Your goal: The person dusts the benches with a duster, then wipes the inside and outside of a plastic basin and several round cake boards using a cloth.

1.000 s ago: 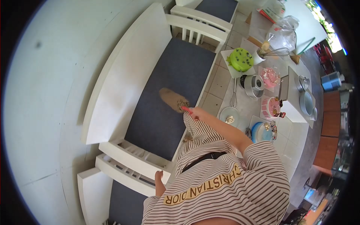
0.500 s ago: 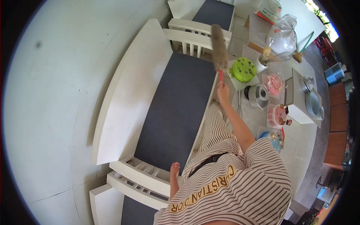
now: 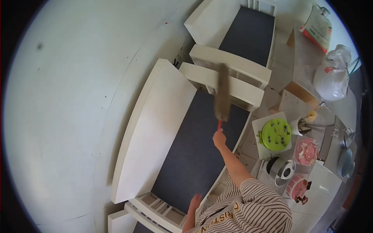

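The work surface is the dark grey seat cushion (image 3: pixel 190 147) of a white wooden bench (image 3: pixel 151 132), positioned alongside a pale wall (image 3: pixel 70 97). A second white bench (image 3: pixel 213 19) adjoins its far end; tiled floor (image 3: pixel 248 145) lies to the right. On the adjacent table (image 3: pixel 266 178) are a green cake (image 3: pixel 276 134), a pink cake (image 3: pixel 307 151), a pink-and-white cake (image 3: pixel 298 188), round metal cake pans (image 3: pixel 281 173) and a white utensil holder (image 3: pixel 297 126). A printed sack (image 3: pixel 318 29) and a tied plastic bag (image 3: pixel 332 77) are located farther up. The right hand (image 3: pixel 219 138) is closed around the red handle of a brown duster (image 3: pixel 222 93). The duster head, blurred, points away from the person, in line of sight with the far armrest and cushion end; contact cannot be determined. The left hand (image 3: pixel 195 202) is near the cushion's near end; its finger spread cannot be determined. Relative to the preceding frame, the view has shifted, the duster has moved from beside the green cake to in front of the far armrest, and the blue cake is out of view. The striped shirt (image 3: pixel 268 202) bears yellow lettering, partly folded, ending in "ISTIAN"; a black "W" is visible behind the bench; the sack's print is illegible.
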`<state>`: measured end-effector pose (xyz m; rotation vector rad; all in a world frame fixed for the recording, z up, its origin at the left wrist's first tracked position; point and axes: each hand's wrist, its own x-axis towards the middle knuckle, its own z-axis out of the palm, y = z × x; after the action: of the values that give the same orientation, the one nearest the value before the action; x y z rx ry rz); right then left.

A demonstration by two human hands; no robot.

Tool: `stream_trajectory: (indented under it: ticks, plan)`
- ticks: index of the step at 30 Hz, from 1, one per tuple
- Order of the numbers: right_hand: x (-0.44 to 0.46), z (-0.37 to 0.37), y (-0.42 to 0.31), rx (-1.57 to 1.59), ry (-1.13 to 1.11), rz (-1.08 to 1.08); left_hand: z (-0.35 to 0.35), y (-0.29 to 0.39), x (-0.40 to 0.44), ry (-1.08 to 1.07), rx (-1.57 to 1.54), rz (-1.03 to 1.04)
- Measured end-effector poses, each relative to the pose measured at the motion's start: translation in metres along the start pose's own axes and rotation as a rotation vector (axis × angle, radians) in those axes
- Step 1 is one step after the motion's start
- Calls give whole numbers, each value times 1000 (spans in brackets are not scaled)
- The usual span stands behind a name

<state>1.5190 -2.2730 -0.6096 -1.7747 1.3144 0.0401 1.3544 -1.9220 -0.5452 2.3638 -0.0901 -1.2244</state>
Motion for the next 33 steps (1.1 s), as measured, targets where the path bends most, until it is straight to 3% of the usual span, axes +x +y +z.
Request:
stream_trajectory:
  ticks: [1,3,5,7,10,13,14,16,20,23,26,29,33]
  plan:
    - [19,11,1,-135,37,-200,-15,60,0,22,-81,20]
    - [67,2,-20,-255,60,-394,-24,132,12,40,-167,27]
    - [107,-32,-41,-304,149,-427,-23,168,23,21,-351,152]
    - [132,-100,-34,-325,203,-278,-14,191,30,-33,-336,108]
    - [132,-134,39,-413,205,-192,-6,178,35,-152,-171,-3]
    - [98,-154,79,-424,123,-78,13,107,46,-206,0,-95]
    - [96,-153,83,-431,125,-81,17,90,49,-189,36,-110]
    - [98,-138,86,-273,362,25,12,82,43,-128,37,-159]
    - [145,-107,41,-81,394,70,14,43,35,6,-36,-219]
    - [172,-90,-1,-150,335,-55,13,57,35,29,-72,-247]
    - [182,-86,-36,-523,123,-517,15,84,30,10,-32,-268]
    - [219,-88,-47,-558,300,-703,18,118,26,-40,-51,-268]
    - [246,-138,-67,-552,156,-543,27,138,33,-75,-134,-214]
